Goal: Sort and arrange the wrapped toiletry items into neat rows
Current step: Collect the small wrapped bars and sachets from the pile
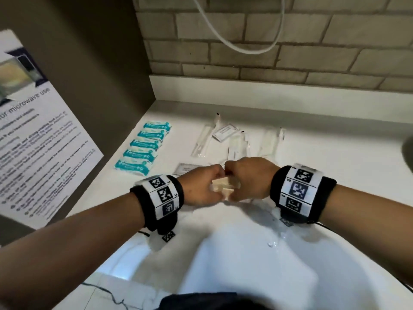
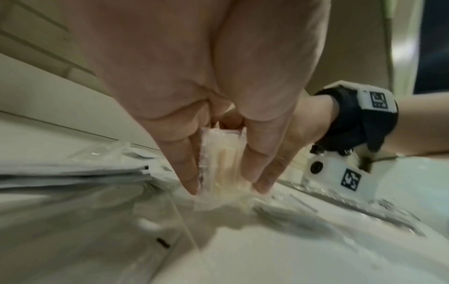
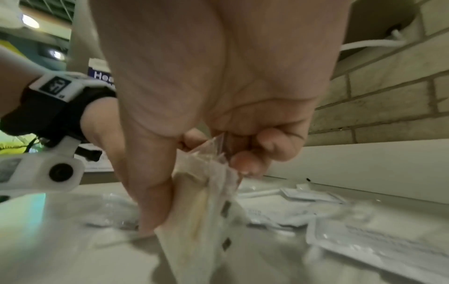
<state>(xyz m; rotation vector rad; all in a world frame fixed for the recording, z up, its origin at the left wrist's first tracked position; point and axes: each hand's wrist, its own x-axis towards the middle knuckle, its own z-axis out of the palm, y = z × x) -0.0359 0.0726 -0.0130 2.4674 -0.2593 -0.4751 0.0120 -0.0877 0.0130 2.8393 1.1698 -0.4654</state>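
Both hands meet over the counter's near middle and hold a small bundle of clear-wrapped cream packets (image 1: 224, 188). My left hand (image 1: 206, 186) pinches the bundle (image 2: 222, 163) between thumb and fingers. My right hand (image 1: 248, 177) grips the same packets (image 3: 201, 201) from the other side, thumb pressed along them. Several teal-and-white wrapped bars (image 1: 143, 145) lie in a neat column at the left. Clear-wrapped slim items (image 1: 206, 136) and flat white sachets (image 1: 224, 132) lie scattered behind the hands.
A white counter (image 1: 324, 153) runs to a brick wall (image 1: 268, 52) with a hanging white cord (image 1: 223, 32). A sink basin (image 1: 245, 253) with water drops lies in front. A brown panel with a microwave notice (image 1: 33, 130) stands at the left.
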